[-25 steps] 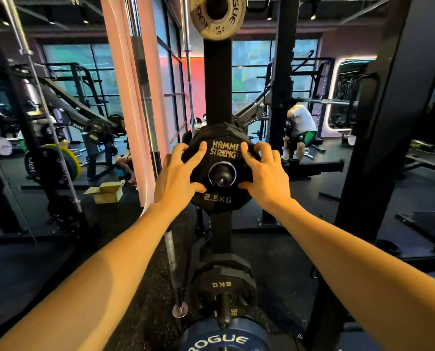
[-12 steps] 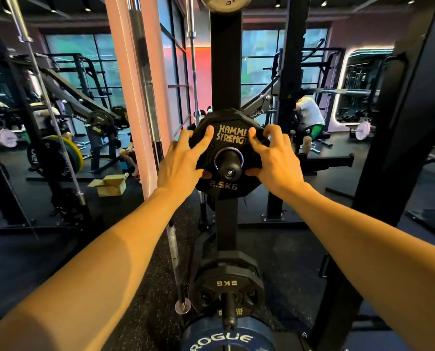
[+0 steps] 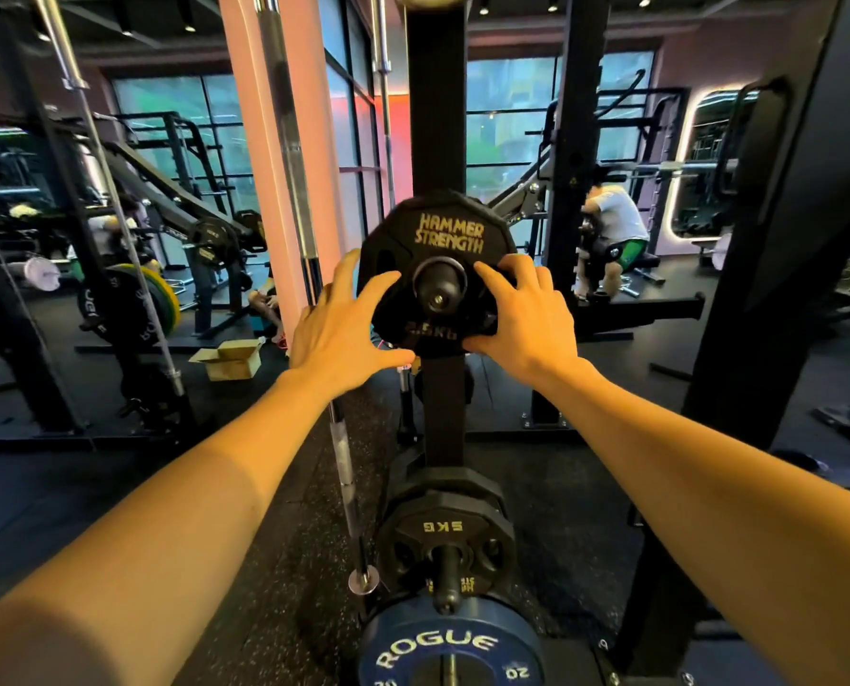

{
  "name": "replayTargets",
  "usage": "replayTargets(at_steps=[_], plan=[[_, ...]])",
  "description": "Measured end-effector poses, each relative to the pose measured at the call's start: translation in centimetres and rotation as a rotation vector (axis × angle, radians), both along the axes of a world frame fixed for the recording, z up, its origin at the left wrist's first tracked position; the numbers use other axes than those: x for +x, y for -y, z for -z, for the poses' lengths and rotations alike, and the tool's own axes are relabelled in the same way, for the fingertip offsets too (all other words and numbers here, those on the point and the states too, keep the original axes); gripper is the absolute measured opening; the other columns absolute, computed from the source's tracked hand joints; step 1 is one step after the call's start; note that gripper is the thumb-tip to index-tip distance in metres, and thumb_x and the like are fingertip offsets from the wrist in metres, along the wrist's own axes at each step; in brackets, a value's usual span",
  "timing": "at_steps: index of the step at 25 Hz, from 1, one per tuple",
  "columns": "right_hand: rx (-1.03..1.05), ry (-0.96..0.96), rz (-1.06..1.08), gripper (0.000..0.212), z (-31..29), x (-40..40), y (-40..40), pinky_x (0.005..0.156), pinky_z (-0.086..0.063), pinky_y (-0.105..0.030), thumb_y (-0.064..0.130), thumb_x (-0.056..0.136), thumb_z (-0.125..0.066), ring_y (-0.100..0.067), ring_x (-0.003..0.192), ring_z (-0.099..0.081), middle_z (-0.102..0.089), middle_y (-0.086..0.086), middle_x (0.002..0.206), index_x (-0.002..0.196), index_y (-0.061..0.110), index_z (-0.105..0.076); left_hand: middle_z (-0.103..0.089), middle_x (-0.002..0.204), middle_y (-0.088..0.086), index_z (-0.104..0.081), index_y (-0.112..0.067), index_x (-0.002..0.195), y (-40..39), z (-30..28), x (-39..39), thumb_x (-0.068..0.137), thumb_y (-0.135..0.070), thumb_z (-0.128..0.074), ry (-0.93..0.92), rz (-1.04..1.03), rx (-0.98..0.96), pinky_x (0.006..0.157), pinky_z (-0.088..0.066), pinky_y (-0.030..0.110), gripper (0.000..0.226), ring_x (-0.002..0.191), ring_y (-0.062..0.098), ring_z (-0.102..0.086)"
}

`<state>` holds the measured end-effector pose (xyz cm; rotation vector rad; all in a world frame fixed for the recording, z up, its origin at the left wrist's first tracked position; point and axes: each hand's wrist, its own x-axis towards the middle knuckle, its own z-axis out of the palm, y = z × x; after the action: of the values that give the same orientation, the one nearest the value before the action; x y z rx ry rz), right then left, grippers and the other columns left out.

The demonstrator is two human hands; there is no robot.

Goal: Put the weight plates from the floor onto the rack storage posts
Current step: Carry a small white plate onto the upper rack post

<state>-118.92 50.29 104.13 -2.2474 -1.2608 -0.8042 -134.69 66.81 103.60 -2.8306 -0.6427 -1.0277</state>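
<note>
**2.5KG plate seated on mid rack post, both hands at its rim**

Nearest, bottom edge: blue bumper plate (image 3: 450, 651) on the lowest post, white "ROGUE" lettering, "20" printed on both lower sides, face toward camera.

Just above it: black 5KG plate (image 3: 445, 534) on its own post (image 3: 446, 576). "5KG" reads upside down, so the plate is rotated about 180. Post sticks out toward camera through the bore.

Both forearms reach in from the bottom corners toward the upright (image 3: 435, 116).

Task item: 2.5KG plate (image 3: 438, 272), black, many-sided, hangs on the middle storage post (image 3: 440, 292); post end with bolt head shows through the centre hole. Flat face toward camera, bore axis horizontal along the post. Gold "HAMMER STRENGTH" upright at top, "2.5KG" at bottom, partly blurred.

Left hand (image 3: 341, 334): fingers spread and fairly straight, tips at the plate's left edge, thumb below it. No wrap around the plate visible; actual contact can't be confirmed.

Right hand (image 3: 527, 321): fingers curled over the plate's lower right rim, thumb lying on the face near the hub; gripping it.

Left of the upright: 1 barbell (image 3: 309, 269) stored near-vertical.

Further back: cardboard box (image 3: 230, 358) on the floor, flaps open, contents not visible. Person in white top (image 3: 611, 230) seated on a bench at right.
</note>
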Motion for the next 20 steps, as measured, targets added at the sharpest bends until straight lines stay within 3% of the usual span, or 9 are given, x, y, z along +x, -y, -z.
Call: replayTargets(at_steps=[3,8,15,20], plan=[[0.002,-0.051,-0.014,0.086,5.7,-0.1,0.5,0.093,-0.045,-0.047,0.046,0.068,-0.078,-0.032,0.126,-0.038,-0.034,-0.006,0.141,0.141,0.026,-0.038,-0.013,0.154,0.001,-0.034,-0.038,0.139,-0.1,4.9,-0.5,0.063,-0.063,-0.076,0.016,-0.006,-0.093,0.094,-0.045,0.055,0.091,0.13,0.036,-0.039],[-0.049,-0.087,-0.02,0.079,18.4,0.1,1.0,0.094,-0.046,-0.05,0.05,0.072,-0.075,-0.031,0.124,-0.041,-0.035,-0.004,0.141,0.14,0.029,-0.039,-0.029,0.144,-0.003,-0.035,-0.041,0.139,-0.6,19.2,-1.8,0.067,-0.064,-0.072,-0.046,0.018,-0.152,0.088,-0.048,0.047,0.085,0.124,0.03,-0.044],[-0.071,-0.095,-0.048,0.076,32.9,0.5,0.7,0.092,-0.047,-0.044,0.052,0.075,-0.071,-0.029,0.125,-0.04,-0.036,-0.002,0.141,0.14,0.03,-0.039,-0.03,0.143,-0.005,-0.035,-0.038,0.141,-1.6,33.7,-2.0,0.068,-0.059,-0.075,-0.064,0.083,-0.171,0.083,-0.048,0.041,0.086,0.121,0.029,-0.045],[-0.016,-0.051,-0.084,0.073,40.4,1.1,0.2,0.088,-0.047,-0.043,0.051,0.075,-0.071,-0.029,0.124,-0.04,-0.039,-0.001,0.138,0.139,0.032,-0.04,-0.031,0.143,-0.003,-0.029,-0.041,0.144,-2.6,40.4,-1.8,0.066,-0.054,-0.079,-0.031,0.064,-0.167,0.089,-0.048,0.051,0.093,0.122,0.032,-0.046]])
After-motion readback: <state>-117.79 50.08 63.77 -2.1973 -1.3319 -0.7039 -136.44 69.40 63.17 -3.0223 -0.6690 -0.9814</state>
